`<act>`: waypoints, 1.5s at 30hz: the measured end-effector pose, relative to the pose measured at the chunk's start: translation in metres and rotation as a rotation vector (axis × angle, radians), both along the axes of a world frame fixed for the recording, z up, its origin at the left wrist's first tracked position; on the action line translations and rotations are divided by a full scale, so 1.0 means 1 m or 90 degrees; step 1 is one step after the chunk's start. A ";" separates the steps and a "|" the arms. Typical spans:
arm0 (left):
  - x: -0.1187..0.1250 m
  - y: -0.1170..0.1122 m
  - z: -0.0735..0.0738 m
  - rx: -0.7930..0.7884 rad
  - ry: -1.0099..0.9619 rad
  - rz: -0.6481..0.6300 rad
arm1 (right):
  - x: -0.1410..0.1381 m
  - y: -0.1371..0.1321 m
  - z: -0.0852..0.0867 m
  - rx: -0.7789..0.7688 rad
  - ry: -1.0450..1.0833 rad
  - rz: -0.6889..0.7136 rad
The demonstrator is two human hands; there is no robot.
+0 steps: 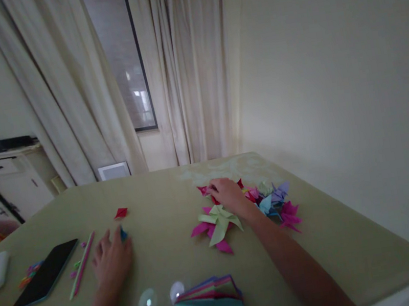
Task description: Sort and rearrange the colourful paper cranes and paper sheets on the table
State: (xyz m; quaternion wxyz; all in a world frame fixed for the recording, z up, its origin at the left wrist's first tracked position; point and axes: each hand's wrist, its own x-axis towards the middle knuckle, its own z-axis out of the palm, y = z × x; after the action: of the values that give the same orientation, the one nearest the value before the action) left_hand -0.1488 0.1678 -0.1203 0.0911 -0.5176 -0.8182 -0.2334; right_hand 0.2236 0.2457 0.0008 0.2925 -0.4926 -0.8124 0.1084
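Note:
My left hand [111,258] is low over the left part of the table, its fingers curved. A small dark blue folded paper piece [123,234] shows between its index finger and thumb. Just beyond lies a small red folded paper piece [121,212]. My right hand [228,194] reaches to the far right, fingertips closed on a pink folded paper piece [203,191]. Below that hand sits a pale green and magenta origami flower [220,222]. A cluster of colourful origami pieces [266,197] lies to its right, partly hidden by my wrist.
A fan of coloured paper sheets [212,301] lies at the front, next to two round clear discs [147,302]. A dark tablet [45,275], pink and green sticks [82,265] and small coloured bits [25,281] are at left. The table edge [353,212] slopes along the right wall.

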 end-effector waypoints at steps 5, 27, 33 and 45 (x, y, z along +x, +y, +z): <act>-0.002 0.003 -0.004 -0.030 -0.037 -0.109 | 0.025 0.004 0.022 0.025 0.042 -0.111; 0.066 0.012 -0.009 0.165 -0.189 -0.334 | -0.011 -0.018 0.018 0.010 -0.153 -0.040; 0.036 0.049 0.005 0.087 -0.002 -0.123 | 0.027 -0.008 0.033 0.029 -0.135 -0.197; -0.018 0.089 0.010 -0.038 -0.080 -0.049 | 0.046 -0.018 0.048 0.037 -0.007 -0.052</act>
State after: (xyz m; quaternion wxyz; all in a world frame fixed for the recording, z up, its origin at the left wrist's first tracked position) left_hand -0.1670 0.2563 -0.1100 0.0151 -0.5356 -0.8084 -0.2438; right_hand 0.2700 0.2274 0.0484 0.3067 -0.5171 -0.7961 0.0697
